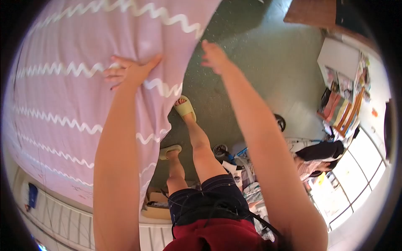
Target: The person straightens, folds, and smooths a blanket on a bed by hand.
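A pink bed sheet with white wavy stripes spreads across a bed on the left side of the head view, its loose edge hanging down toward the floor. My left hand rests on the sheet with the fingers spread and the thumb out to the side; the cloth is creased around it. Just off the sheet's edge, over the floor, my right hand is held out with its fingers apart. Nothing shows in it, and a small gap separates it from the sheet. Both arms reach forward from the bottom of the view.
My feet, in yellow slippers, stand on the dark green floor beside the bed. A cardboard box and a wheeled thing with blue parts are near my legs. To the right are a white cabinet and a wooden chair.
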### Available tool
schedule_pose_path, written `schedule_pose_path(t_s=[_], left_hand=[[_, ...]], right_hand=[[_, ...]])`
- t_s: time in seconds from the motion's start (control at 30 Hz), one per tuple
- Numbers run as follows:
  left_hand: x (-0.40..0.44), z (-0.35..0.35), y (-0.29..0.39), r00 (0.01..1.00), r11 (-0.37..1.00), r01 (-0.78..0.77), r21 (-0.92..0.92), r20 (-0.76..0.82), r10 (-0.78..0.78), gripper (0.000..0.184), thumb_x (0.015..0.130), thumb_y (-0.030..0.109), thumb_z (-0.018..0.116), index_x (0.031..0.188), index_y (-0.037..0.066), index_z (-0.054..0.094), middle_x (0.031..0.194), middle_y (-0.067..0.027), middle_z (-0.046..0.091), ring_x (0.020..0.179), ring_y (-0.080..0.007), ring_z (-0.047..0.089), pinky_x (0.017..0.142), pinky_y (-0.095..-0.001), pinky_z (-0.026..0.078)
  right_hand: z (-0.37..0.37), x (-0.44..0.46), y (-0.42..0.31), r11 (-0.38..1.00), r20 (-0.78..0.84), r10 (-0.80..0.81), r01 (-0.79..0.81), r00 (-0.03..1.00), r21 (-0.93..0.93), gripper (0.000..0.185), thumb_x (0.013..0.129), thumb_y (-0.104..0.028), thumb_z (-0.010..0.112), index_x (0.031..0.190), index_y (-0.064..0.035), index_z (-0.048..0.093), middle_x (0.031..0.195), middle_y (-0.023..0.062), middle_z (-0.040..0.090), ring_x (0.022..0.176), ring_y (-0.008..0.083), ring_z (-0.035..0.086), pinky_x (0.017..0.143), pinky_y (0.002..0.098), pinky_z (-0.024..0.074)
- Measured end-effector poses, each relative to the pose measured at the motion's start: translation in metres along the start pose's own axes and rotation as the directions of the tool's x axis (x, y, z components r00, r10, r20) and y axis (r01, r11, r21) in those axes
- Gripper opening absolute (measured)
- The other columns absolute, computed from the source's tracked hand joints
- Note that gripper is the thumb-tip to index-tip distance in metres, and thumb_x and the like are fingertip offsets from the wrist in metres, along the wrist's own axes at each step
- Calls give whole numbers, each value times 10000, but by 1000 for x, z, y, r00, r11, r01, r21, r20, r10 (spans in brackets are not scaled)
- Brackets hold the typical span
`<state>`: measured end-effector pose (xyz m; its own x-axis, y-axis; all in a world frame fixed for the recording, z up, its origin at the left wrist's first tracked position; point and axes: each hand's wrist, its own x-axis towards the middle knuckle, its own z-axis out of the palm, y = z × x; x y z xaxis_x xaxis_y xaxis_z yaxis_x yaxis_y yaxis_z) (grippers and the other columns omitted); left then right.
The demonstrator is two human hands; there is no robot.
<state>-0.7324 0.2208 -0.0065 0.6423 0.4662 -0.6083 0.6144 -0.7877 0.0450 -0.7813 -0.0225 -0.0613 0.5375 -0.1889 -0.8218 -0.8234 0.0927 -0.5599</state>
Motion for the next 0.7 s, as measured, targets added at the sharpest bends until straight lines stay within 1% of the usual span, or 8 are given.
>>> schedule_pose_path(t_s=[0.07, 0.17, 0.33, 0.37, 0.5, 0.57, 0.63, 0.7], left_hand=[[6, 10, -3, 1000, 1000, -6, 13, 23, 6, 1525, 417, 803, 702, 1440, 74, -163, 1422, -380, -174, 1317, -544, -177, 1018, -688, 25], [14, 13, 1, 999, 1000, -6, -2, 46, 6, 1536, 429, 834, 670, 1419, 55, -210, 1410, -379, -212, 1304, -547, -211, 1020, -682, 13], [14, 7, -1, 994, 999, 32, 14, 100, -33, 1442, 522, 848, 604, 1415, 85, -233, 1405, -371, -238, 1313, -545, -184, 1057, -629, 43], [13, 3, 1, 996, 999, 34, 23, 83, -36, 1442, 522, 848, 604, 1415, 85, -233, 1405, -371, -238, 1313, -545, -184, 1057, -629, 43], [10, -3, 1, 990, 999, 14, 39, 143, -19, 1442, 556, 800, 636, 1391, 47, -266, 1395, -378, -251, 1300, -554, -209, 1039, -651, 64], [13, 0, -7, 991, 1000, -1, 26, 132, -2, 1389, 583, 757, 660, 1426, 40, -181, 1422, -355, -223, 1338, -519, -149, 1057, -620, 104], [9, -12, -19, 986, 996, -79, -40, 141, 84, 1351, 602, 748, 657, 1439, 62, -151, 1434, -352, -179, 1343, -520, -108, 1064, -605, 115], [-1, -34, -41, 972, 982, -163, -95, 156, 177, 1313, 621, 740, 654, 1453, 84, -120, 1445, -350, -136, 1349, -521, -66, 1070, -591, 127]], right_hand=[[13, -8, 33, 940, 122, 196, -222, 973, 259, 813, 879, -574, 493, 1425, -39, 215, 1386, 207, 336, 1279, 367, 345, 987, 516, 386], [39, -7, 86, 762, 368, 213, -390, 905, 517, 674, 884, -550, 512, 1294, -24, 418, 1257, 170, 489, 1164, 290, 470, 982, 435, 390], [43, -35, 92, 739, 106, 156, -187, 982, 647, 400, 820, -241, 718, 1085, 26, 580, 945, 93, 643, 834, 188, 614, 746, 306, 496], [36, -31, 98, 708, 110, 105, -152, 988, 690, 398, 834, -237, 703, 1085, 42, 573, 951, 97, 640, 861, 189, 609, 756, 329, 498], [-20, -36, 103, 847, -307, 94, 86, 947, 525, 372, 861, -281, 669, 1038, 40, 603, 884, 52, 632, 785, 132, 563, 710, 279, 476], [-27, -43, 97, 871, -291, 52, 99, 955, 481, 334, 865, -246, 662, 1025, 43, 612, 863, 48, 632, 790, 124, 562, 695, 277, 465], [-16, -37, 88, 941, -469, 3, 156, 883, 299, 272, 883, -202, 630, 984, 50, 620, 798, 27, 623, 754, 113, 555, 680, 263, 454], [-2, -21, 96, 929, -499, 74, 123, 863, 350, 307, 866, -208, 642, 1013, 59, 602, 833, 52, 627, 768, 146, 569, 693, 280, 462]])
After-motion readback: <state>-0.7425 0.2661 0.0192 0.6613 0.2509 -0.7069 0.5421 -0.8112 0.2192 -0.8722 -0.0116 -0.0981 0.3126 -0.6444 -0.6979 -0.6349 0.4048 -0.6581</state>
